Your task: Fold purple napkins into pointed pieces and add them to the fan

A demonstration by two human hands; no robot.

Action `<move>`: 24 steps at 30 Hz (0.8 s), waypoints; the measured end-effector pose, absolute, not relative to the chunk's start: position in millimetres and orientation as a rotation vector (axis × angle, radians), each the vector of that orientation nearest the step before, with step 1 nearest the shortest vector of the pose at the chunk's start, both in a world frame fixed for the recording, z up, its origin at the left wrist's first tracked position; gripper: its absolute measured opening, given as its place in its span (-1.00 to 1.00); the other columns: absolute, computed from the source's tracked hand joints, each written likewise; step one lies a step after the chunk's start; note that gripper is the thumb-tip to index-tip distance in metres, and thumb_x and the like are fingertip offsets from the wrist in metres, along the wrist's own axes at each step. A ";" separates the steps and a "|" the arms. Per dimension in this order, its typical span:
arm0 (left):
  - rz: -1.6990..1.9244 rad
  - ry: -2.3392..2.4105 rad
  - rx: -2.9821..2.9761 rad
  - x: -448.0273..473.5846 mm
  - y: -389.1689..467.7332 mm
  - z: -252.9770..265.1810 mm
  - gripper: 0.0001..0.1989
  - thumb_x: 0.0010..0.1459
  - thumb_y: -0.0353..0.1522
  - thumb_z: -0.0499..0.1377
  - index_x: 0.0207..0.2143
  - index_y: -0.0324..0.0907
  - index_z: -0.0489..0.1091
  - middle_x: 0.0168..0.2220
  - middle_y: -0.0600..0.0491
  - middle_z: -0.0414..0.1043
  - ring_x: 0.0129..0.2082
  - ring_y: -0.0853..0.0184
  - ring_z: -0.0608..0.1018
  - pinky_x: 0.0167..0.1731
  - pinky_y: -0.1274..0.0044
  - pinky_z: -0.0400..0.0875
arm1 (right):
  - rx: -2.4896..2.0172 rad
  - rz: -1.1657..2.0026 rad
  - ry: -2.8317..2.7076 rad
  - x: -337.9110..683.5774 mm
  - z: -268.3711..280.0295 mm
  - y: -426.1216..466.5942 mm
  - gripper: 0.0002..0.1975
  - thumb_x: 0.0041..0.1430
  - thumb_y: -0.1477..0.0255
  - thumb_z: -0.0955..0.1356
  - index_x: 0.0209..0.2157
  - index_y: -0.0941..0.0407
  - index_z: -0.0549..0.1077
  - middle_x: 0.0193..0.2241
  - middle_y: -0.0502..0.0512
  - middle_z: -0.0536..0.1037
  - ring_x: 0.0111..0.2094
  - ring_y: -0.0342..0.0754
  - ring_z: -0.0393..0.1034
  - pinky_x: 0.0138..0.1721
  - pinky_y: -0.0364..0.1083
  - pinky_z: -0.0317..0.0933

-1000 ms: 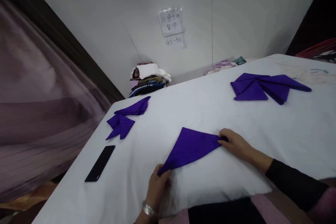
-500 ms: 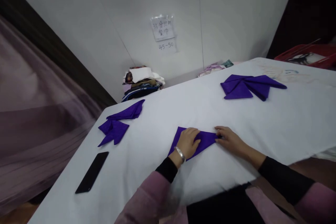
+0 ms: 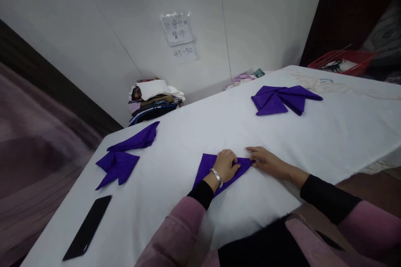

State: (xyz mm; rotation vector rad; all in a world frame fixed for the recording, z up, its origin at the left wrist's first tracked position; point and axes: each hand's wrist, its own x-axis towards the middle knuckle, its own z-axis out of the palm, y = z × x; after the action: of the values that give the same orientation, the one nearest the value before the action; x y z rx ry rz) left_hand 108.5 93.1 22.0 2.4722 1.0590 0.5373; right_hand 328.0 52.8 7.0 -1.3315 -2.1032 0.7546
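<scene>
Purple cloth (image 3: 203, 168) lay beneath my left hand (image 3: 224, 167), fingers bent; my right hand (image 3: 268, 163), index finger lifted, touched its narrow tip, any pinch by either unclear.

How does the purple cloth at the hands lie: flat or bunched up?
Flat: the cloth looks smooth and straight-edged, narrowing toward the right hand. The left hand hides part; I cannot tell how many layers.
</scene>
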 end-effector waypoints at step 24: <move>0.707 1.199 2.348 108.6 97.5 1.4 -0.86 0.00 -0.54 0.07 -0.39 -0.14 0.30 -0.38 0.05 0.37 -0.30 0.29 0.38 -0.22 0.43 0.26 | -1.531 0.466 -2.020 316.9 -10.3 60.2 -0.75 0.12 0.29 0.28 -0.56 0.09 0.36 0.05 0.16 0.34 0.01 0.13 0.23 -0.02 0.14 0.13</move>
State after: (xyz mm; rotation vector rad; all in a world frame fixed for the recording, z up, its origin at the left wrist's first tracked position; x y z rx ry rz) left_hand 108.6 97.5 1.4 2.3476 1.1993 0.7072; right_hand 316.9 60.2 -10.3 -1.5309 -2.0201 0.4658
